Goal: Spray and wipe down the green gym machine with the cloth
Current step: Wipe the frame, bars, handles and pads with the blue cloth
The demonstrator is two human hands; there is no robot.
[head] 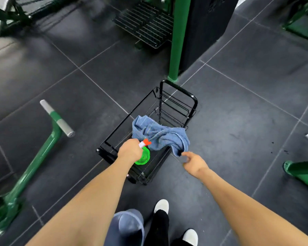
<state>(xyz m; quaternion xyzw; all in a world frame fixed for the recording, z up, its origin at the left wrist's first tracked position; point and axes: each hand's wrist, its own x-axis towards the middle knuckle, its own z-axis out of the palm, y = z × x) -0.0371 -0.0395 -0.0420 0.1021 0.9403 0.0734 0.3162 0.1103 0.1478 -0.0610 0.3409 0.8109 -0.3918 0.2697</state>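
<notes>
Left hand [130, 150] curled tight round the neck of a spray bottle [143, 156], knuckles up, gripping just below the orange-and-white nozzle, green body hanging down inside the black wire cart [178, 105]. Right hand [194, 162] loosely half-closed at the cart's right rim, fingertips at the lowest corner of the blue cloth [160, 134]; whether pinching that corner or only touching it, cannot tell. Cloth draped in a crumpled heap across the cart's top rails, over the near half, just beyond the bottle's nozzle. One bottle, one cloth, one cart. Cart standing on dark grey floor tiles [247, 107], handle frame at the far end. Directly behind the cart's handle, a green upright post [178, 38] of the gym machine, foot planted on the floor, with a black panel at its right and a black ribbed footplate [146, 23] to its left. Left of the cart, well apart, a slanted green bar [34, 157] ending in a silver peg with a green band. Right of the cart, well apart, another green frame piece [300, 171] at the edge of view, with a white-tipped end above it. Nearer than the cart, two white shoes [161, 205] below dark trousers.
</notes>
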